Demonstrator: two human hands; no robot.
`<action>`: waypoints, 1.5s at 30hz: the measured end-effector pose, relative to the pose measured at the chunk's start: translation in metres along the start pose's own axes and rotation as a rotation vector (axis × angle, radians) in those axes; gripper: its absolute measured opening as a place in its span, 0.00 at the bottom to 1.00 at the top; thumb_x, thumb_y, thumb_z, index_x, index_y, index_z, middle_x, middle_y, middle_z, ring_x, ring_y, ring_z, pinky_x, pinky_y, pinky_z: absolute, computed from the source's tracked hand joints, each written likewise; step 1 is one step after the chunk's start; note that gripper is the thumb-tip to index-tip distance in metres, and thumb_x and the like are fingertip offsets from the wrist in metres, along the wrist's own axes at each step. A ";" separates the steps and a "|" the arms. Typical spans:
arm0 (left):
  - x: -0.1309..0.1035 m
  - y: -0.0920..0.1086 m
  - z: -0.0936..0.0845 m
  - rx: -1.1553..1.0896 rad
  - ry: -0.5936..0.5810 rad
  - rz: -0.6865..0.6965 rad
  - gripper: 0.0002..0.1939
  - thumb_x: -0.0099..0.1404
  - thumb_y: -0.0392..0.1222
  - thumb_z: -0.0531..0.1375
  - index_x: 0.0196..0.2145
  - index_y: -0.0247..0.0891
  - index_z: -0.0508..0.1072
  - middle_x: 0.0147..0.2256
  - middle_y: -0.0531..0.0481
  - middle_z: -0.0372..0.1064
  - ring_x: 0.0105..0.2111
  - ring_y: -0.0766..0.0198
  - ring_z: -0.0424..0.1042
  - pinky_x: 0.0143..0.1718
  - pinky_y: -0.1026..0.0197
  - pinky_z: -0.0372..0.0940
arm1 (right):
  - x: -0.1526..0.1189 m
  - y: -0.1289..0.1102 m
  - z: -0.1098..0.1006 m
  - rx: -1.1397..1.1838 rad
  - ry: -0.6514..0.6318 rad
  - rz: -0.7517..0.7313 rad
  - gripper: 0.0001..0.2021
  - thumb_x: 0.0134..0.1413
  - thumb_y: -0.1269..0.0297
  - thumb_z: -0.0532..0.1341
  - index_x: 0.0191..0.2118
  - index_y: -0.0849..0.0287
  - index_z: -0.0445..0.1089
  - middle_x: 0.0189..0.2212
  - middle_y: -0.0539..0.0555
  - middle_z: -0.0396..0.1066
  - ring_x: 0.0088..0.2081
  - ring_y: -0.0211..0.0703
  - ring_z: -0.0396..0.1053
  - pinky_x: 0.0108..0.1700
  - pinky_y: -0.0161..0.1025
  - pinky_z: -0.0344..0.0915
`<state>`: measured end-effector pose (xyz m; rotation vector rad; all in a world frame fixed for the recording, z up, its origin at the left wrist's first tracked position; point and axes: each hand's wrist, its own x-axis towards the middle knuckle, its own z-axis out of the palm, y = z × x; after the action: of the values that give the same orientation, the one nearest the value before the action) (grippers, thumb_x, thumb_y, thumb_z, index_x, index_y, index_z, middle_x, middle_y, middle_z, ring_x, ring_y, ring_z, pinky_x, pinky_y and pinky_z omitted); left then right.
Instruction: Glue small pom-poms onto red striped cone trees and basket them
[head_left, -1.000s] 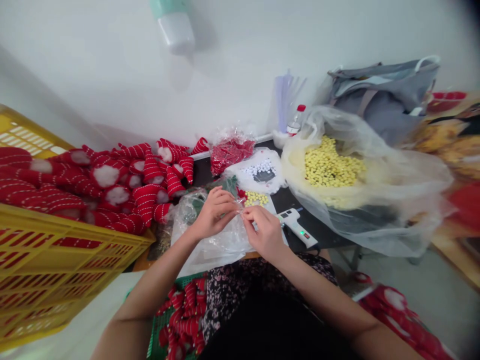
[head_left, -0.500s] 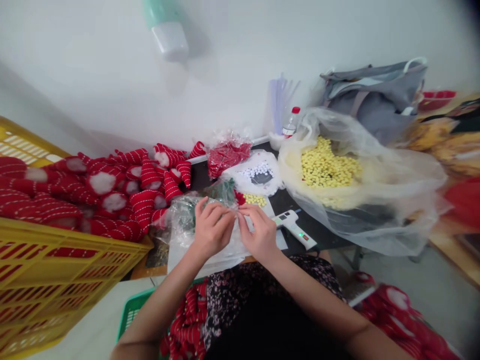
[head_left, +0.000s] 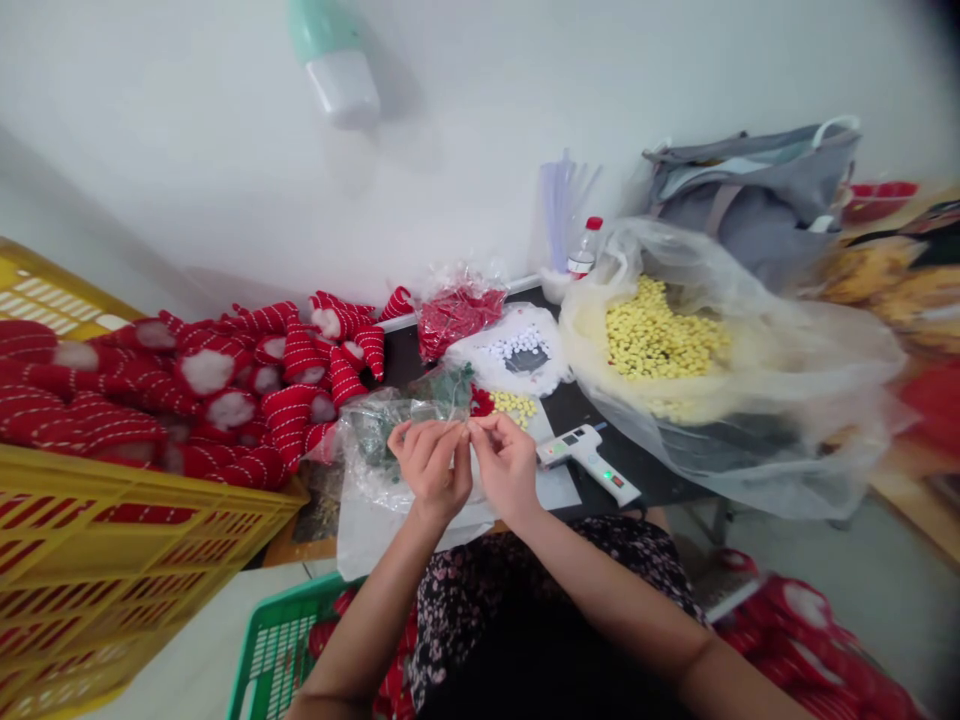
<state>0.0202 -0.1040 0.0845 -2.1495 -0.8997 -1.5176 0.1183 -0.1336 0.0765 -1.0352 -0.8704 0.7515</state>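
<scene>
Low over the near edge of a flat black tabletop (head_left: pixel 570 408), two bare hands meet tip to tip. L hand (head_left: pixel 431 465) has thumb & index closed in a pinch, other fingers loosely bent; R hand (head_left: pixel 508 470) mirrors it w/ its own closed pinch. Can't tell what, if anything, is btw the tips; a tiny item would explain the fingertip-only hold. It'd sit at dial centre, where the pinches meet.

Clock from there, 12 = wall. Under & toward 10: crinkled clear plastic bag (head_left: pixel 367 435) w/ dark green contents, on a thin white sheet (head_left: pixel 364 535), prob. keeping small bits off the dark top. Approx. 1, just beyond fingers: heap of small round yellow pieces (head_left: pixel 516 408) beside small red bits (head_left: pixel 481 402), likely close for a short reach. At 3: white plastic gun-shaped tool (head_left: pixel 600 470) w/ green light, flat, handle toward 4, prob. handy for R hand. At 2, farther: big cloudy plastic bag (head_left: pixel 810 350) of more yellow pieces, mouth wide, presumably bulk stock.

At 9: yellow slatted plastic crate (head_left: pixel 67 470) heaped w/ red white-stitched stuffed cloth cones (head_left: pixel 285 420); walls likely contain them. At 7: green plastic basket (head_left: pixel 296 598) w/ red cloth pieces (head_left: pixel 320 637), low by the lap, prob. saving table space.
</scene>
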 end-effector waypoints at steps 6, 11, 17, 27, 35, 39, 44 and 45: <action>-0.007 0.005 0.004 -0.038 0.039 -0.064 0.06 0.67 0.31 0.63 0.37 0.41 0.76 0.31 0.51 0.78 0.33 0.60 0.76 0.52 0.48 0.60 | 0.013 0.005 0.004 0.265 0.006 0.289 0.16 0.52 0.49 0.67 0.29 0.56 0.69 0.21 0.46 0.70 0.21 0.36 0.63 0.27 0.35 0.62; -0.009 0.008 0.005 -0.052 -0.001 -0.198 0.07 0.71 0.35 0.60 0.36 0.42 0.78 0.32 0.49 0.78 0.35 0.59 0.76 0.53 0.47 0.62 | 0.022 0.007 -0.001 0.280 -0.005 0.311 0.18 0.52 0.46 0.67 0.31 0.55 0.66 0.20 0.44 0.67 0.19 0.35 0.58 0.25 0.35 0.59; 0.013 -0.017 -0.002 -0.068 -0.230 -0.242 0.09 0.73 0.43 0.60 0.36 0.42 0.80 0.34 0.49 0.80 0.37 0.59 0.77 0.54 0.50 0.64 | 0.019 0.003 -0.017 0.034 -0.183 0.138 0.18 0.53 0.50 0.67 0.44 0.56 0.70 0.26 0.47 0.72 0.26 0.40 0.67 0.28 0.36 0.60; 0.036 -0.025 -0.008 -0.102 -0.396 -0.153 0.11 0.72 0.40 0.60 0.30 0.40 0.75 0.27 0.51 0.74 0.30 0.61 0.72 0.43 0.55 0.65 | 0.018 0.002 -0.024 -0.300 -0.235 -0.090 0.13 0.62 0.56 0.59 0.28 0.56 0.70 0.22 0.47 0.67 0.24 0.37 0.61 0.29 0.36 0.55; 0.020 -0.020 0.011 -0.046 -0.288 -0.283 0.12 0.71 0.41 0.58 0.29 0.41 0.73 0.27 0.51 0.74 0.31 0.59 0.72 0.49 0.52 0.64 | 0.011 0.000 -0.022 -0.283 -0.192 -0.084 0.16 0.63 0.54 0.58 0.26 0.55 0.64 0.18 0.44 0.59 0.21 0.36 0.56 0.26 0.35 0.52; 0.028 -0.047 0.014 0.054 -0.260 -0.487 0.14 0.71 0.44 0.55 0.28 0.41 0.72 0.26 0.48 0.74 0.30 0.58 0.72 0.38 0.55 0.63 | 0.002 0.003 -0.023 -0.295 -0.186 -0.092 0.16 0.63 0.55 0.57 0.25 0.54 0.62 0.18 0.44 0.59 0.21 0.35 0.56 0.26 0.35 0.52; 0.042 -0.073 0.018 0.078 -0.374 -0.494 0.13 0.71 0.46 0.56 0.32 0.40 0.74 0.29 0.48 0.76 0.30 0.59 0.72 0.35 0.59 0.62 | -0.003 0.010 -0.023 -0.317 -0.150 -0.067 0.16 0.63 0.54 0.57 0.26 0.55 0.64 0.18 0.44 0.59 0.20 0.35 0.56 0.26 0.35 0.52; 0.045 -0.075 0.020 0.114 -0.385 -0.470 0.13 0.72 0.46 0.55 0.32 0.40 0.74 0.30 0.47 0.76 0.31 0.58 0.73 0.35 0.59 0.62 | -0.002 0.011 -0.024 -0.321 -0.145 -0.064 0.15 0.63 0.53 0.57 0.27 0.55 0.64 0.19 0.44 0.59 0.20 0.36 0.56 0.26 0.35 0.52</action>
<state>-0.0071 -0.0234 0.1145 -2.2899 -1.6762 -1.2056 0.1366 -0.1414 0.0592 -1.2399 -1.1705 0.6504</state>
